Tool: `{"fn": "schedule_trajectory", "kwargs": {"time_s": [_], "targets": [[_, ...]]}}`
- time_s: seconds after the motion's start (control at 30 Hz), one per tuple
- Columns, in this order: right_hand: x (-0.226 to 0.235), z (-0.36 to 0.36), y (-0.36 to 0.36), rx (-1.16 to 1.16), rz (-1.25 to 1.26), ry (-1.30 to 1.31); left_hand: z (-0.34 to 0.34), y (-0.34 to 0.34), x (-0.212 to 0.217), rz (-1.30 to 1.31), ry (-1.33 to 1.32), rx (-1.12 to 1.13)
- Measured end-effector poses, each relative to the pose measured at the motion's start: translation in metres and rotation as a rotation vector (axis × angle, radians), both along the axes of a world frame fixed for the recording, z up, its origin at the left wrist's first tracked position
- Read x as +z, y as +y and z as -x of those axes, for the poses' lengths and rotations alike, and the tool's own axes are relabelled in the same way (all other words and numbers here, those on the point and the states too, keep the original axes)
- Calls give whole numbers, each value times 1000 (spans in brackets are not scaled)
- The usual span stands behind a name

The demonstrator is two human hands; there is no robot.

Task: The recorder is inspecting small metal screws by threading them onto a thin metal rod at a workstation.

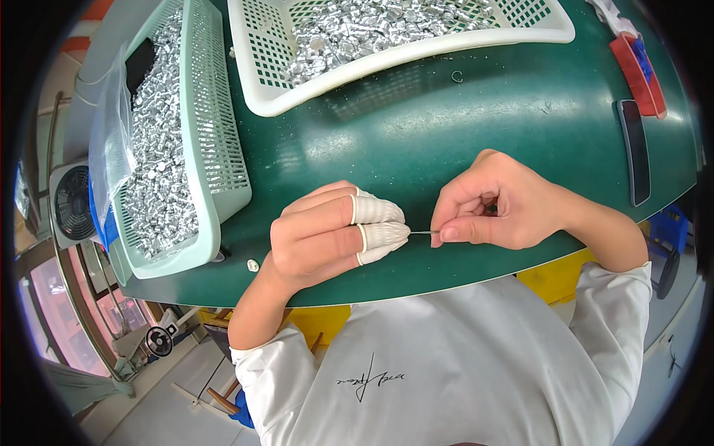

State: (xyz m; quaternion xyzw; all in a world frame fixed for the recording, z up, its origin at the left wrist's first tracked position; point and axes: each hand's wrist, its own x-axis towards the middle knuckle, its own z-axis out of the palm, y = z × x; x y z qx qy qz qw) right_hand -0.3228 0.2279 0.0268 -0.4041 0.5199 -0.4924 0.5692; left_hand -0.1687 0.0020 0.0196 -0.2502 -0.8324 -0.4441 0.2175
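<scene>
Over the near part of the green table (335,163), both my hands meet at a thin metal rod (422,233). My right hand (513,204) has bare fingers and pinches the rod between thumb and forefinger. Cream rubber finger cots (383,234) cover the fingertips of my left hand (316,234), which are pressed together around the rod's other end. Whatever else sits inside those fingertips is hidden. The rod lies about level between the two hands.
A white basket (416,50) of small silvery metal parts stands at the far side. Left of my hands is a pale green basket (195,134) with more parts and a clear plastic bag (111,149). A phone (634,152) and a red box (643,82) lie right.
</scene>
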Motion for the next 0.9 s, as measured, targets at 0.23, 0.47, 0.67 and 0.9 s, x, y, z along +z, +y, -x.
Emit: {"fn": "schedule_trajectory", "kwargs": {"time_s": [0.23, 0.47, 0.67, 0.9], "targets": [[-1, -4, -1, -29, 197, 215, -9, 7, 2, -276, -400, 72], [-9, -16, 3, 65, 496, 926, -9, 11, 4, -303, -618, -3], [-11, -12, -1, -101, 509, 819, -6, 14, -3, 20, -56, 158], [3, -2, 0, 1, 212, 378, -7, 12, -2, -4, -19, 162]]}}
